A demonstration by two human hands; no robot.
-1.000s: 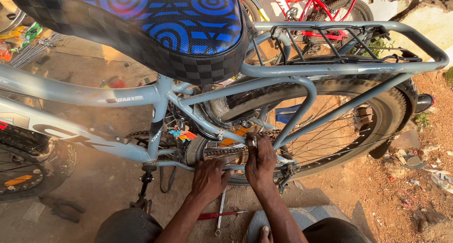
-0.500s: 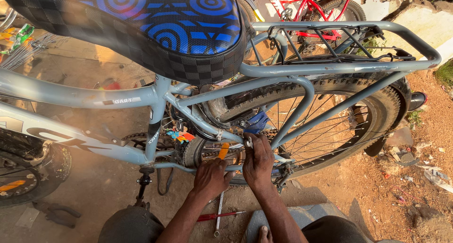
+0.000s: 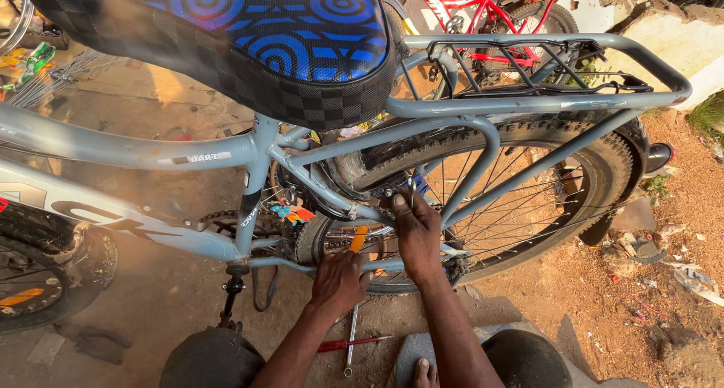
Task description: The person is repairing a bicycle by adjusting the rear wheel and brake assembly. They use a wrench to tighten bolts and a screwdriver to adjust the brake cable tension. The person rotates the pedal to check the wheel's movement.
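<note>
Right hand has risen to the grey steel seat stay — fingers pinching a small part; left hand grips the orange-handled tool — closed.

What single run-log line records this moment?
left hand: on orange-handled tool | right hand: at rear wheel | bike frame: grey

A grey bicycle frame stands upright, crossing the view, with a blue-patterned saddle above and a grey rear rack over the back wheel. The wheel has a knobby black tyre and thin spokes, with an orange reflector among them. A small metal tool stands upright at the seat stay just beside the tyre.
</note>
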